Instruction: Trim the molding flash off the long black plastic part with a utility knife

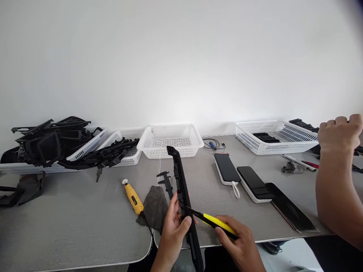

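My left hand (175, 230) is closed around a long black plastic trim piece (181, 177), which stands tilted nearly upright over the table's front edge. In my right hand (239, 241) is a yellow and black utility knife (218, 223), its tip pointing left and meeting the trim piece just above my left thumb. Whether the blade cuts into the plastic I cannot tell. Behind my left hand lie a dark grey cloth (154, 207) and a black caliper (166, 183), partly hidden by the trim piece. A yellow rotary tool (133, 198) lies left of the cloth.
Along the wall stand white baskets, one in the middle (170, 153) and one at right (255, 147). Black plastic parts (56, 141) pile up at left. Power banks (227, 168) and a dark phone-like slab (292, 207) lie right. Another person's arm (337, 181) reaches in there.
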Available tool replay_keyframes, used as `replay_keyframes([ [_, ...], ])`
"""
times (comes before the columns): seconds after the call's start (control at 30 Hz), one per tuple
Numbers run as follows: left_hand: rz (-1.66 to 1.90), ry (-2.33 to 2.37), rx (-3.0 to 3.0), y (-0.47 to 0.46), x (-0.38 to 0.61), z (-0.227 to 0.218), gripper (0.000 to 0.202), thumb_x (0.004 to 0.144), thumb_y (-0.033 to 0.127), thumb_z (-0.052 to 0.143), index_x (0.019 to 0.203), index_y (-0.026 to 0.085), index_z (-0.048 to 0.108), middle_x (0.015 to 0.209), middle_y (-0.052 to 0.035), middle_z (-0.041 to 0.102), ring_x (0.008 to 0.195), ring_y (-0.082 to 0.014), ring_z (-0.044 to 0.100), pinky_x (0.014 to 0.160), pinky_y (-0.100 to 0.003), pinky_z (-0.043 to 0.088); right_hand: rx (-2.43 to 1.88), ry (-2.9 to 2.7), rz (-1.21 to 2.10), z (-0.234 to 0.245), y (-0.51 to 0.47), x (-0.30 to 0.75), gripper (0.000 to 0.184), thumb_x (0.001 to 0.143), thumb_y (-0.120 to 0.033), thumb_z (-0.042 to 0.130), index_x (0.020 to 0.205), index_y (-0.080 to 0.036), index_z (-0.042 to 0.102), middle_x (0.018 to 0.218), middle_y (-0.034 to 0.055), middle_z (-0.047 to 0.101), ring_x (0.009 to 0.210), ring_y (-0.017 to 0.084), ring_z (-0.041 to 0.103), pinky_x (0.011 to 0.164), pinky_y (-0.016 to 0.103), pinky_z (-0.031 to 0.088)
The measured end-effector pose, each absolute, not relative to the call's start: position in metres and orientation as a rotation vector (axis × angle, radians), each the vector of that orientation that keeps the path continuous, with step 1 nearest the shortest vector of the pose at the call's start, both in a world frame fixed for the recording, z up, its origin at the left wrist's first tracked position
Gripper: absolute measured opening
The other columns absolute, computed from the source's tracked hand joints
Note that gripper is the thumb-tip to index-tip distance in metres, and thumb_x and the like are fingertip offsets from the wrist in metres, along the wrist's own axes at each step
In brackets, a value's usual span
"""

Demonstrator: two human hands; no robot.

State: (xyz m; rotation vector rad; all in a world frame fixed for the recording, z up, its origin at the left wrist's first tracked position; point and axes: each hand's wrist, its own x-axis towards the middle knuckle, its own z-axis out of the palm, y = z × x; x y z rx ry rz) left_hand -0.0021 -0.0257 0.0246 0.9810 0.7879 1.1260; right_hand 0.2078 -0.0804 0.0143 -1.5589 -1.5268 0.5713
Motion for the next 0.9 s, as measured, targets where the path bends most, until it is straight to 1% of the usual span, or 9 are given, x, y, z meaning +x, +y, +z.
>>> replay_keyframes([
  [0.13,1.122,0.754,0.993,-0.0267,-0.0027,0.0223,0.082,0.094,0.043,0.076,0.164,0.037,0.033,0.164,-0.0116,0.048,0.093,-0.0204,0.074,0.093,-0.037,0.058,-1.571,-1.518,0.590,0.0147,-0.0788,0.2054,0.032,0.096,-0.049,0.062,0.103,-0.023,0.080,0.097,0.0064,0.082,0.086,0.024,0.076,0.078,0.029,0.059],
  [0.2,1.107,0.729,1.015,-0.0269,-0.0044,0.0203,0.086,0.093,0.043,0.077,0.165,0.038,0.030,0.164,-0.0114,0.047,0.099,-0.0219,0.073,0.095,-0.037,0.057,-1.576,-1.499,0.591,0.0141,-0.0777,0.2039,0.033,0.096,-0.050,0.062,0.103,-0.023,0.080,0.098,0.0066,0.082,0.087,0.024,0.077,0.078,0.029,0.059],
  [0.33,1.082,0.715,1.009,-0.0264,-0.0067,0.0196,0.092,0.092,0.044,0.077,0.167,0.035,0.026,0.160,-0.0119,0.052,0.105,-0.0233,0.072,0.097,-0.036,0.055,-1.569,-1.474,0.605,0.0164,-0.0784,0.2044,0.035,0.096,-0.051,0.061,0.103,-0.023,0.079,0.098,0.0061,0.082,0.086,0.023,0.077,0.077,0.027,0.059],
  [0.4,1.090,0.732,0.981,-0.0264,-0.0065,0.0212,0.091,0.092,0.044,0.078,0.167,0.035,0.027,0.158,-0.0119,0.053,0.103,-0.0228,0.072,0.096,-0.035,0.054,-1.548,-1.482,0.609,0.0182,-0.0799,0.2065,0.035,0.096,-0.052,0.061,0.101,-0.023,0.079,0.094,0.0052,0.081,0.082,0.022,0.077,0.074,0.027,0.059],
  [0.5,1.120,0.745,0.925,-0.0269,-0.0054,0.0232,0.087,0.091,0.041,0.079,0.165,0.036,0.033,0.163,-0.0105,0.050,0.103,-0.0227,0.072,0.098,-0.036,0.054,-1.525,-1.498,0.571,0.0193,-0.0814,0.2091,0.033,0.094,-0.051,0.064,0.097,-0.023,0.080,0.088,0.0048,0.081,0.078,0.023,0.076,0.071,0.027,0.059],
  [0.6,1.132,0.729,0.889,-0.0270,-0.0046,0.0227,0.086,0.089,0.038,0.080,0.164,0.035,0.037,0.166,-0.0094,0.047,0.114,-0.0261,0.070,0.100,-0.036,0.055,-1.520,-1.531,0.546,0.0183,-0.0812,0.2092,0.028,0.093,-0.046,0.066,0.097,-0.023,0.081,0.088,0.0050,0.080,0.079,0.023,0.076,0.072,0.027,0.059],
  [0.73,1.147,0.733,0.892,-0.0263,-0.0043,0.0214,0.088,0.088,0.037,0.081,0.164,0.032,0.037,0.165,-0.0094,0.049,0.136,-0.0324,0.059,0.100,-0.034,0.056,-1.526,-1.534,0.543,0.0167,-0.0802,0.2080,0.027,0.093,-0.046,0.066,0.097,-0.024,0.081,0.087,0.0048,0.080,0.078,0.022,0.075,0.072,0.028,0.059],
  [0.8,1.146,0.745,0.897,-0.0257,-0.0042,0.0215,0.087,0.088,0.038,0.081,0.164,0.033,0.038,0.164,-0.0086,0.051,0.141,-0.0328,0.055,0.105,-0.035,0.055,-1.531,-1.530,0.548,0.0161,-0.0798,0.2078,0.027,0.093,-0.046,0.065,0.097,-0.024,0.081,0.088,0.0049,0.080,0.078,0.023,0.076,0.071,0.028,0.059],
  [0.9,1.122,0.770,0.915,-0.0243,-0.0042,0.0212,0.088,0.089,0.041,0.080,0.164,0.032,0.037,0.160,-0.0095,0.056,0.143,-0.0330,0.054,0.115,-0.041,0.050,-1.539,-1.536,0.563,0.0159,-0.0793,0.2070,0.028,0.094,-0.046,0.064,0.099,-0.023,0.081,0.092,0.0062,0.081,0.081,0.023,0.076,0.073,0.028,0.059],
])
